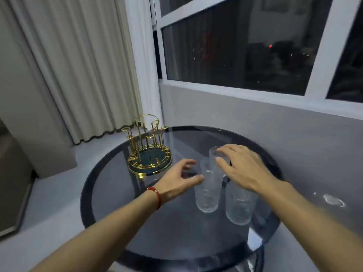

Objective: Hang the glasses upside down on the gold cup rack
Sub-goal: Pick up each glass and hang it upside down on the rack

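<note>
The gold cup rack (149,154) stands empty at the far left of the round dark glass table (121,218). Three clear textured glasses stand upright in the table's middle: a near-left glass (207,195), a near-right glass (238,207) and a far glass (214,151). My left hand (176,182), with a red bracelet on the wrist, is spread open, its thumb touching the near-left glass. My right hand (238,167) hovers over the far glass with fingers apart, its fingertips at the rim. Neither hand has a firm hold that I can see.
Pale curtains (78,65) hang behind the rack on the left. A dark window (245,46) and grey wall run close behind the table on the right. A white stain (334,200) marks the wall beside my right forearm.
</note>
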Demonstrator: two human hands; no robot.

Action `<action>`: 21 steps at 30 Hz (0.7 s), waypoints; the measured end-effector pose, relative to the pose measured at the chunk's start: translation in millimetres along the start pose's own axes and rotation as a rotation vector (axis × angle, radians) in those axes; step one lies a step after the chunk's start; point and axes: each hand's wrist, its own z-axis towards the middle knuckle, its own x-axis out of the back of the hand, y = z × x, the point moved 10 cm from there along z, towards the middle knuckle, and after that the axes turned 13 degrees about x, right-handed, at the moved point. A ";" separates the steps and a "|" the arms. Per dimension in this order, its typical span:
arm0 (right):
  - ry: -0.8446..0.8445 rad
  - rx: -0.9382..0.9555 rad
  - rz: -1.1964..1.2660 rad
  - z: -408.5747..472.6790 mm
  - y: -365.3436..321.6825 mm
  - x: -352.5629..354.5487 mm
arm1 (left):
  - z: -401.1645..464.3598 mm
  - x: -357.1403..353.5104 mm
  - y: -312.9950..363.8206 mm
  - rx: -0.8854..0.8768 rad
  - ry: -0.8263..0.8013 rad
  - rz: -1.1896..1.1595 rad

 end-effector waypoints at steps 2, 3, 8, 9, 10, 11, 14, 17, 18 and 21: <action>0.024 0.028 -0.001 -20.2 -8.7 5.3 | -9.7 -10.5 3.3 -0.013 0.016 0.104; 0.045 0.048 0.001 -31.4 -12.0 4.6 | -13.2 -19.1 3.4 -0.025 0.017 0.132; 0.110 0.028 0.063 -60.0 -11.5 -15.3 | -6.2 -47.4 4.5 -0.086 0.135 0.240; 0.129 0.017 0.092 -60.4 -10.0 -17.8 | -4.4 -47.3 1.0 -0.081 0.164 0.213; 0.150 0.013 0.120 -59.7 -8.6 -17.4 | -3.0 -45.9 -1.4 -0.085 0.189 0.178; 0.172 0.015 0.149 -57.0 -7.1 -16.1 | -1.5 -44.1 -4.3 -0.087 0.203 0.152; 0.224 0.058 0.211 -52.1 -11.2 -8.6 | -0.3 -26.2 -7.3 -0.087 0.229 0.116; 0.264 0.125 0.322 -49.4 -31.0 -6.6 | -5.7 15.6 -12.7 -0.064 0.311 -0.036; 0.269 0.157 0.387 -45.3 -42.3 -10.9 | -7.6 31.7 -16.6 -0.063 0.351 -0.098; 0.210 0.122 0.663 -24.7 -75.3 -38.9 | -15.4 72.9 -32.2 -0.058 0.472 -0.286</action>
